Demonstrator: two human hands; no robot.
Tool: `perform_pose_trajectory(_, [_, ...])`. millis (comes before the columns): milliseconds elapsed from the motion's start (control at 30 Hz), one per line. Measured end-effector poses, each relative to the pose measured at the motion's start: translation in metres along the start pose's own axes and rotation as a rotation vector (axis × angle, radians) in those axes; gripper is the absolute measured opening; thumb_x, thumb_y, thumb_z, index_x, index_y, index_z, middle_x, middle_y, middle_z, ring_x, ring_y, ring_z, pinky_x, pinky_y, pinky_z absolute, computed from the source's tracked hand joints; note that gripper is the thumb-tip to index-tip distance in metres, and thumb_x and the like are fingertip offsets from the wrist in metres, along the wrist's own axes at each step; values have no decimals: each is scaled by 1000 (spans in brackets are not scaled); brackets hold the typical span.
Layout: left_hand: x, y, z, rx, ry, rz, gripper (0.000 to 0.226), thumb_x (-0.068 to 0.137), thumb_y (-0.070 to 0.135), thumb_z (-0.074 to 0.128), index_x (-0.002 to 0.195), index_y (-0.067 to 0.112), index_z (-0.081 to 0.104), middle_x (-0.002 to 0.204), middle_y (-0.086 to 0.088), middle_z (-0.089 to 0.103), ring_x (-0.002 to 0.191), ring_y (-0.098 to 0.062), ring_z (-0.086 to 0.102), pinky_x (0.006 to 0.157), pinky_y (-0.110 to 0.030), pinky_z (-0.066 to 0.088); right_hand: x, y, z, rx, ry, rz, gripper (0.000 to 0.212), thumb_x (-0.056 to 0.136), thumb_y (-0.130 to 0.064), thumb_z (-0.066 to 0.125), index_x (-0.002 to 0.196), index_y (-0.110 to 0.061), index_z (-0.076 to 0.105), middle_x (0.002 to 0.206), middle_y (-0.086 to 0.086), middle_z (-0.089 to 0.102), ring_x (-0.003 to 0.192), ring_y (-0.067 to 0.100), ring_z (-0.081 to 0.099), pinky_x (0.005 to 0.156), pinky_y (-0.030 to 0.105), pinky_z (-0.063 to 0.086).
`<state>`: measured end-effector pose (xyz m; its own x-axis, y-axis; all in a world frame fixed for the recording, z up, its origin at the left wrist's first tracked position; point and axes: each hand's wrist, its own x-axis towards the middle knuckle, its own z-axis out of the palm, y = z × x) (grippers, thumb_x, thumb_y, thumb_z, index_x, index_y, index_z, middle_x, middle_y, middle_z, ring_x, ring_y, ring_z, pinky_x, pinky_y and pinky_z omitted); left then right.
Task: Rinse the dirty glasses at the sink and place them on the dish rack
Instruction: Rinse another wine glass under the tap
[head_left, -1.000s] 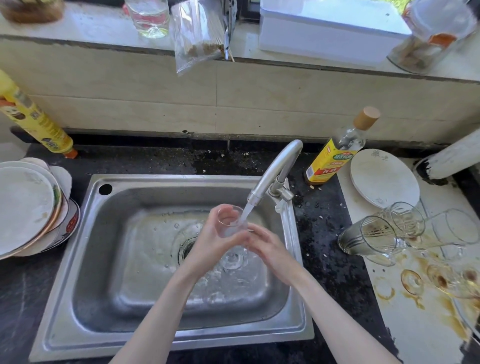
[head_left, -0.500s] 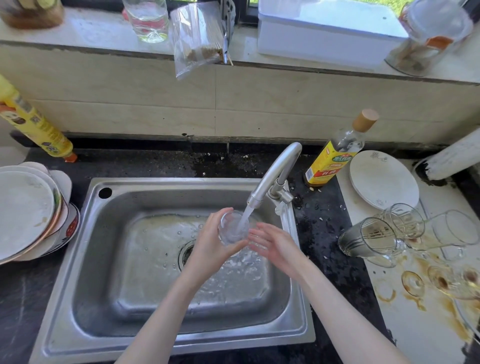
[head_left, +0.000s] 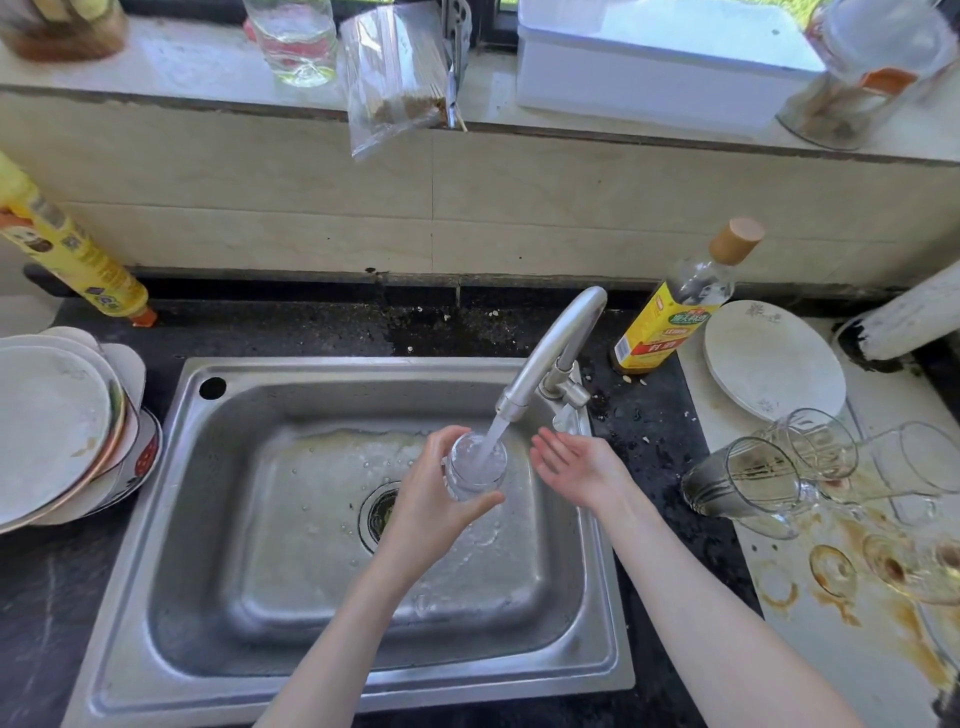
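While left hand (head_left: 431, 499) grips glass (head_left: 475, 467), right hand (head_left: 576, 465) waits beside.

Bottle (head_left: 670, 325) label: Chinese characters, possibly "料酒"; other text illegible.

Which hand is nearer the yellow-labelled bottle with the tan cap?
Right. The right hand is open beside the water stream, below-left of the yellow-labelled glass bottle with the tan cap. The left hand is farther left, gripping the clear glass under the tap.
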<state>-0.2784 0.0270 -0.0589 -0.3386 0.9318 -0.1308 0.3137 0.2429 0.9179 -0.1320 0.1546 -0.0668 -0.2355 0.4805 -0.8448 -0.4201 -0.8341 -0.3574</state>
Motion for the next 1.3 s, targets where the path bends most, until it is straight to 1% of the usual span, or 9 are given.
perform_pose_trajectory(133, [-1, 2, 0, -2, -2, -26, 61, 66, 25, 83, 104, 47, 41, 109, 30, 50, 102, 10, 49, 84, -9, 37, -1, 0, 0, 19, 0, 26, 14, 96, 0, 41, 94, 4, 54, 127, 11, 54, 127, 25, 46, 92, 35, 42])
perform_pose_trajectory(367, [0, 8, -1, -6, -11, -36, 62, 65, 23, 83, 104, 46, 41, 109, 29, 50, 100, 9, 50, 82, -7, 36, -14, -8, 4, 94, -23, 12, 14, 94, 1, 43, 91, 3, 56, 99, 10, 58, 105, 22, 53, 88, 30, 44])
perform_pose_trajectory(500, [5, 10, 0, -17, -11, -11, 62, 65, 25, 83, 113, 39, 45, 108, 35, 49, 103, 8, 48, 89, -15, 38, -25, -31, 9, 123, -16, -12, 18, 93, 1, 38, 89, 4, 56, 91, 11, 57, 84, 20, 56, 73, 26, 45])
perform_pose_trajectory(800, [15, 23, -6, 68, 62, 87, 60, 66, 24, 82, 102, 48, 41, 107, 33, 45, 102, 1, 43, 85, -13, 35, -25, -63, 19, 104, 36, -50, 22, 96, -4, 35, 85, 3, 53, 87, 11, 54, 78, 19, 54, 63, 24, 42])
perform_pose_trajectory(967, [14, 20, -5, -138, 98, -91, 56, 67, 16, 83, 106, 34, 47, 104, 19, 55, 88, 1, 57, 77, -20, 49, -32, -31, 11, -280, 81, -103, 13, 91, -6, 49, 82, -6, 58, 79, 4, 59, 70, 16, 56, 60, 25, 42])
perform_pose_trajectory(1033, [10, 19, -4, -257, 123, -189, 54, 67, 12, 83, 105, 30, 48, 98, 16, 57, 77, 3, 60, 68, -12, 49, -45, -7, 3, -411, 57, 3, 12, 91, -10, 54, 80, -8, 59, 74, 4, 59, 67, 17, 57, 61, 26, 43])
perform_pose_trajectory(1100, [6, 17, -2, -325, 144, -267, 54, 68, 12, 82, 107, 27, 47, 98, 13, 58, 80, -2, 61, 65, -9, 46, -57, 23, -1, -480, 4, 161, 18, 94, -19, 52, 82, -7, 60, 74, 4, 60, 68, 18, 56, 63, 27, 42])
perform_pose_trajectory(1233, [0, 7, 2, -349, 168, -355, 51, 70, 20, 80, 112, 21, 51, 106, 5, 58, 95, -14, 56, 75, -21, 40, -50, 62, -2, -418, 22, 280, 34, 92, -37, 55, 92, -4, 63, 83, 6, 65, 71, 19, 58, 59, 28, 43])
perform_pose_trajectory(1300, [-3, 3, 3, -364, 149, -367, 41, 71, 21, 79, 105, 25, 55, 105, 0, 60, 86, -13, 53, 72, -23, 40, -41, 65, 4, -263, 58, 238, 31, 92, -34, 56, 91, -4, 61, 83, 7, 61, 71, 19, 57, 59, 28, 43])
